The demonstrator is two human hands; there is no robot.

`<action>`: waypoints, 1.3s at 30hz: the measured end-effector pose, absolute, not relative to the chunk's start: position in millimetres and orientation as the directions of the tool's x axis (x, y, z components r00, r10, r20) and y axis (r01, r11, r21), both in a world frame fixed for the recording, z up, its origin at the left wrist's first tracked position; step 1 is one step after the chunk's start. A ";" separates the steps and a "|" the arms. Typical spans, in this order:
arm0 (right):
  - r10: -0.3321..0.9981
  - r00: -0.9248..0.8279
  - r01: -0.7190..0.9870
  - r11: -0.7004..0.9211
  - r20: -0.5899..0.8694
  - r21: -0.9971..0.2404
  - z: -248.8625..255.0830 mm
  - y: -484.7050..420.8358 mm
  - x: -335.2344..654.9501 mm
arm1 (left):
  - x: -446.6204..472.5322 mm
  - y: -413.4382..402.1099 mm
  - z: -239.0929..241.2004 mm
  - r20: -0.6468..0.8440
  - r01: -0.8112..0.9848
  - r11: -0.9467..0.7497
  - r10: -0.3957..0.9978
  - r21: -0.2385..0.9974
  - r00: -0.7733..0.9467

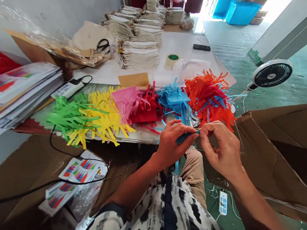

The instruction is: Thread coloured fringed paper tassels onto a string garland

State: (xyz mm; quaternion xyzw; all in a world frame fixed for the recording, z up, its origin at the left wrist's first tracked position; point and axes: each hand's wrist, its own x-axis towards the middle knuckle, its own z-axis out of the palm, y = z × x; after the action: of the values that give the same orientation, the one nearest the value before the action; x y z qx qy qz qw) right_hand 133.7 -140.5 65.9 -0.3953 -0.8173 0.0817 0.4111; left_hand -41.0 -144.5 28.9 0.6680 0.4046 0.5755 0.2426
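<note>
My left hand [176, 138] is closed round a rolled piece of blue tissue paper [183, 137], with a thin blue strip hanging below it. Thumb and forefinger of my right hand [220, 146] pinch the tip of the same piece. Just beyond my hands lies a row of fringed tissue paper: a green bunch [68, 114], a yellow bunch [102, 114], a pink bunch [127, 101], a dark red bunch [146, 109], a light blue bunch [176, 97] and an orange-red heap [208, 94].
Stacks of off-white bundles [141, 56] stand at the back of the table, near scissors [103, 45], a tape roll [171, 60] and a black phone [201, 47]. A fan [272, 74] and an open cardboard box [283, 142] are at the right. Printed sheets [73, 179] lie below left.
</note>
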 end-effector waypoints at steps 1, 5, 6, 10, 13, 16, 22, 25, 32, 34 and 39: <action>0.721 -0.336 0.581 0.665 0.606 -0.469 64.9 -141.2 134.3 | -39.8 -144.8 27.9 0.555 0.246 -0.538 0.832 0.806 0.002; 0.777 -0.314 0.557 0.616 0.546 -0.557 62.6 -142.9 140.9 | -39.5 -143.9 23.8 0.529 0.213 -0.511 0.848 0.833 -0.034; 0.796 -0.313 0.546 0.597 0.518 -0.587 62.5 -143.0 143.6 | -40.6 -143.0 23.3 0.551 0.222 -0.534 0.834 0.816 -0.020; 0.844 -0.321 0.532 0.536 0.429 -0.655 63.1 -142.6 152.8 | -45.3 -140.0 22.4 0.632 0.310 -0.630 0.767 0.712 0.108; 0.819 -0.352 0.550 0.573 0.453 -0.607 62.1 -142.5 153.8 | -43.9 -140.5 20.9 0.595 0.336 -0.593 0.796 0.732 0.109; 0.768 -0.378 0.562 0.634 0.518 -0.531 60.0 -143.3 150.8 | -39.3 -142.7 19.1 0.542 0.318 -0.533 0.838 0.784 0.067; 0.827 -0.314 0.532 0.560 0.466 -0.635 56.2 -146.4 151.2 | -38.8 -144.3 21.3 0.567 0.303 -0.556 0.821 0.774 0.058; 0.883 -0.293 0.474 0.466 0.366 -0.747 55.5 -147.0 155.2 | -42.8 -142.8 23.1 0.587 0.342 -0.591 0.799 0.731 0.126; 0.897 -0.260 0.484 0.440 0.356 -0.756 53.9 -150.9 156.2 | -40.0 -143.7 19.0 0.573 0.290 -0.584 0.809 0.758 0.132; 0.873 -0.249 0.538 0.485 0.420 -0.689 51.8 -151.7 154.6 | -37.8 -145.2 18.7 0.520 0.266 -0.527 0.848 0.807 0.102; 0.886 -0.215 0.557 0.456 0.410 -0.694 46.1 -149.1 156.1 | -41.2 -145.6 20.9 0.403 0.289 -0.414 0.910 0.863 0.097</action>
State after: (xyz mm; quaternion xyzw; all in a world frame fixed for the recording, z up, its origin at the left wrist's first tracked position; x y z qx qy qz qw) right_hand 156.1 -149.1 46.1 -0.4796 -0.7522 0.2044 0.4031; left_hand -41.2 -145.6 20.9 0.6733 0.4450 0.5035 0.3085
